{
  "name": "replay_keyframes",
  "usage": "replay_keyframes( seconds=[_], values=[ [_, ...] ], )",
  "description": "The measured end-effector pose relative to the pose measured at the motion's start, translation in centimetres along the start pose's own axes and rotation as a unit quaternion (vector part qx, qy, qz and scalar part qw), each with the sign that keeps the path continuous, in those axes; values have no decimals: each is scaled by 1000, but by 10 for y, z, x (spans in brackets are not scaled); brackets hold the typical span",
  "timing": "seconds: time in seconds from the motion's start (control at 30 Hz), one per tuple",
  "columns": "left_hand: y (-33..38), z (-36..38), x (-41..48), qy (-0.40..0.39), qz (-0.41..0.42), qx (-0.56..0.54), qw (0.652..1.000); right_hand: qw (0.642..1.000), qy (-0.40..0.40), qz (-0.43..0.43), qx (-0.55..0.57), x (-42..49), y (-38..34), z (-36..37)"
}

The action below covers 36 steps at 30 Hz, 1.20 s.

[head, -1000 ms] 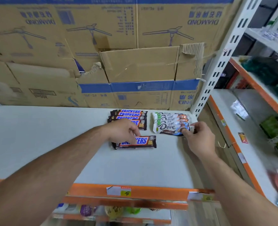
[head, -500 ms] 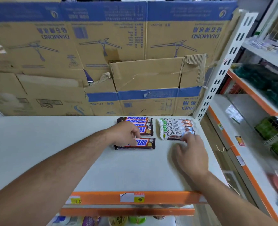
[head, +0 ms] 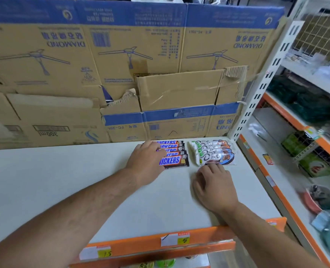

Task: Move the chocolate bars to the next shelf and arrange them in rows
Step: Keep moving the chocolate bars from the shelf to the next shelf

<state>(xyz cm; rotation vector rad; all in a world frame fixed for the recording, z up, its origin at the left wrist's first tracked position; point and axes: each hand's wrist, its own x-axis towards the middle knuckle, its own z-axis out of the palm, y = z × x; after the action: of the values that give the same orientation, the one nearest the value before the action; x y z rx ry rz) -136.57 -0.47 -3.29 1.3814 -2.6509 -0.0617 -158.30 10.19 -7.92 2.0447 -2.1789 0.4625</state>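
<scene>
Cardboard boxes (head: 121, 74) stand just behind Snickers bars (head: 173, 154) and Dove bars (head: 212, 154).

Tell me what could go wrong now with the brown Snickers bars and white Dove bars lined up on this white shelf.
1. The white Dove chocolate bars overlap loosely near the flat white shelf's right edge; a push from the right hand, whose fingertips touch the front bar, might skew them or slide them toward that edge.
2. The left hand covers the brown Snickers chocolate bars' left ends, so misalignment there could go unnoticed.
</scene>
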Motion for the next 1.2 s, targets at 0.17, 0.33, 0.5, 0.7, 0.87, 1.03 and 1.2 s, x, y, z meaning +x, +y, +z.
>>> replay_keyframes(
  seconds=[0.17, 0.33, 0.5, 0.7, 0.87, 1.03, 1.2],
  values=[
    [-5, 4, 0, -8, 14, 22, 1000, 1000, -2, 4, 1, 0, -2, 0],
    [-13, 9, 2, -5, 33, 36, 999, 1000, -21, 14, -2, 0, -2, -1],
    [-15, 11, 1, -3, 47, 45, 998, 1000, -24, 17, -4, 0, -4, -3],
    [-12, 2, -3, -18, 34, 35, 999, 999, -37, 13, -13, 1, -8, -8],
    [-3, -18, -30, 29, -95, 3, 995, 997, -62, -3, -35, -1, -14, -18],
    [-4, -38, -70, -110, -191, -22, 975, 991, -120, -1, -56, -5, -36, -38],
    [-7, -44, -111, -129, -237, -36, 962, 984, -166, -67, -10, -11, -78, -53]
  ],
)
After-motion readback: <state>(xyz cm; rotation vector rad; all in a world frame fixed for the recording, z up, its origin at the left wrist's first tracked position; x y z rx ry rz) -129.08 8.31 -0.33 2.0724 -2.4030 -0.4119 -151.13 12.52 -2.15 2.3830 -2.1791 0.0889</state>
